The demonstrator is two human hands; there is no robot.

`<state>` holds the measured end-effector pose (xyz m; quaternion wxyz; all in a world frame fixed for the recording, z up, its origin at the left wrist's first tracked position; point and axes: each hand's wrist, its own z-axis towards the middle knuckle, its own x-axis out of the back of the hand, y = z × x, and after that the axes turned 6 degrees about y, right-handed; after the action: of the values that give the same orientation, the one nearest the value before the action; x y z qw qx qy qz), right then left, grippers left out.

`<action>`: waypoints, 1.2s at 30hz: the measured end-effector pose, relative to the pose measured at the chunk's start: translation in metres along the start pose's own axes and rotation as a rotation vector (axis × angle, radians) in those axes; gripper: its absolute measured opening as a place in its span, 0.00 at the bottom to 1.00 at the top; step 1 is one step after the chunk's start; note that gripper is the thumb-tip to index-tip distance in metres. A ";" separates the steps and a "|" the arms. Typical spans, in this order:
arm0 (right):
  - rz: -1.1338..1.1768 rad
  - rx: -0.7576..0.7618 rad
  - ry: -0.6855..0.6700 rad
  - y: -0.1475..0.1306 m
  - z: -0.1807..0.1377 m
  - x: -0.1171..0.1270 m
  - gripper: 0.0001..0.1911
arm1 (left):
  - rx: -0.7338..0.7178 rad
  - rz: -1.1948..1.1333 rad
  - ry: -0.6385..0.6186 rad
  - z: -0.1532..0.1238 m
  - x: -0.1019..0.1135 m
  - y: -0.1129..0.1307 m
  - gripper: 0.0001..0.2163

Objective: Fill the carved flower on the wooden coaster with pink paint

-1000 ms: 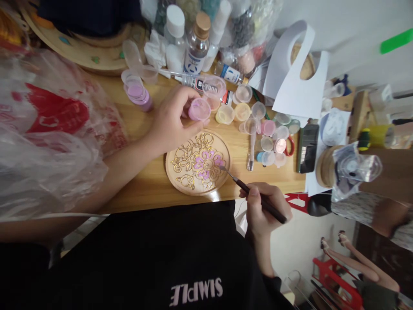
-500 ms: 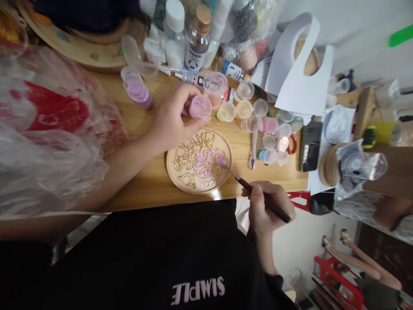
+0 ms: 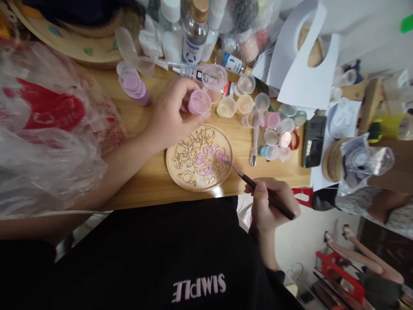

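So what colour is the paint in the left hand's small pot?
Pinkish lilac, in the small clear plastic pot; head view shows it.

One round wooden disc with gold flower outlines (image 3: 199, 158) lay on the counter (image 3: 151, 181). Two hands showed: the left hand (image 3: 169, 116) held one small clear pot of pink paint (image 3: 199, 102), the right hand (image 3: 267, 211) one thin dark-handled brush (image 3: 245, 178). Behind stood three upright bottles (image 3: 193, 38) and one clear glue tube marked B-7000 (image 3: 190, 73). Roughly a dozen small clear plastic pots (image 3: 245, 103) clustered nearby, too crowded for an exact count.
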<state>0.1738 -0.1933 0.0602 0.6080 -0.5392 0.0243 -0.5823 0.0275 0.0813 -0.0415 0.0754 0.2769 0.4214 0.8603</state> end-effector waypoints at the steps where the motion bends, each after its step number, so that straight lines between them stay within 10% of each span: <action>1: -0.009 0.004 -0.002 0.000 0.000 0.000 0.08 | -0.004 -0.001 0.002 0.000 0.000 0.000 0.19; 30: 0.017 -0.003 0.017 0.004 0.002 0.001 0.09 | 0.163 -0.033 0.029 0.000 -0.001 0.018 0.16; 36: 0.031 -0.016 0.001 0.003 0.001 0.002 0.09 | 0.022 -0.007 0.030 0.000 -0.001 0.008 0.19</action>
<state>0.1775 -0.1944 0.0595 0.6126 -0.5433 0.0377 -0.5728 0.0296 0.0764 -0.0361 0.0688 0.2632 0.4330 0.8594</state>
